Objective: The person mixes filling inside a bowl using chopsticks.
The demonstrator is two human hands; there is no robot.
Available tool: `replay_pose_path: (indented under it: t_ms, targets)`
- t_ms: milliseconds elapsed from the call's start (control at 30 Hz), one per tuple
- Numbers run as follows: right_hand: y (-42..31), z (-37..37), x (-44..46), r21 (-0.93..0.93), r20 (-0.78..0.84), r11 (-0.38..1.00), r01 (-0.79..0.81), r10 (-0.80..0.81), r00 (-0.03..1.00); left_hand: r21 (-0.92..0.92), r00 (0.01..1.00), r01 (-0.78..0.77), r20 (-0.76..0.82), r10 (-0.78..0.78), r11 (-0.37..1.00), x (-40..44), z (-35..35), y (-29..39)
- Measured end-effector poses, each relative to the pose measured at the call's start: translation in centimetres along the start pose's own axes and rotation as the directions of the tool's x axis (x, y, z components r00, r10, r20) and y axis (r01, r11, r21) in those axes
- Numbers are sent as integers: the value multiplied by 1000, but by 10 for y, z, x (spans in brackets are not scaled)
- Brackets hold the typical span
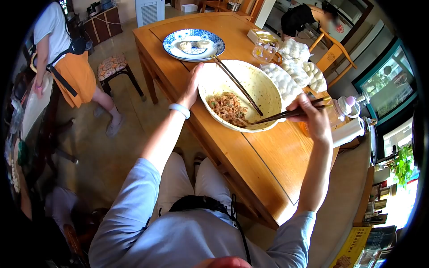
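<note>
A: What's nearest?
B: Pale sleeves (129, 201), both arms reaching forward. The left hand (192, 87), above a whitish wristband (180, 110), presses the wide bowl's (266, 85) outer side by the rim.
A: Its fingers?
B: Partly hidden; I can't tell how far they spread.
A: And the right hand (313, 117)?
B: Palm turned down, fingers closed on dark chopsticks (279, 116), gold-coloured ends outward, tips at the minced filling (228, 108).
A: Where does that sit?
B: Heaped in the bowl's near-left part, moist and crumbly with green flecks. The round cream wall is smeared; a second pair of chopsticks (239, 85) leans over the rim. It all stands on a smooth wooden table (261, 172).
A: Any lettering around it?
B: A yellow panel (351, 247), lower right, has characters too small to read. Beyond the bowl, a clear mug (264, 51) bears tiny printed marks, beside plastic bags (292, 69) bulging with pale lumps.
A: Further?
B: A blue-patterned plate (173, 50) with two whitish pieces (194, 45), then a person in orange shorts (76, 78) beside a floral-cushioned stool (111, 65).
</note>
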State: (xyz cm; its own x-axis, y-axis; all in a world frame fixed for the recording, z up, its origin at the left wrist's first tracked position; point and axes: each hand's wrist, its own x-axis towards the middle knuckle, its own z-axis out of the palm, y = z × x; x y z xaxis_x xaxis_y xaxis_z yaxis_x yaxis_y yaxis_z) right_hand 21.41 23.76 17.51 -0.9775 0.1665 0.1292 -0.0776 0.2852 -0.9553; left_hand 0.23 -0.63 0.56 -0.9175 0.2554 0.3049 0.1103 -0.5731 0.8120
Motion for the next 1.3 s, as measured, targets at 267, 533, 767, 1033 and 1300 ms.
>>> replay_pose_path:
  t_ms: [267,533,767,1033,1300]
  targets:
    - [44,62,27,288,-105,954,86,-58,993,28,998,-36,-44,38,999,-5,9,8]
    - [26,46,5,143,101,989,22,-37,994,13,1000,-4,1,4,1000,-1,-1,2]
    - [-2,-11,-22,-37,-51,994,100,-102,993,26,1000,-20,-13,20,999,-1,2,4]
    - [33,50,8,46,-67,978,204,-200,977,29,1000,3,-11,-3,1000,-1,2,4]
    - [21,66,7,69,109,983,172,-179,978,-42,998,58,20,-57,997,-2,7,9]
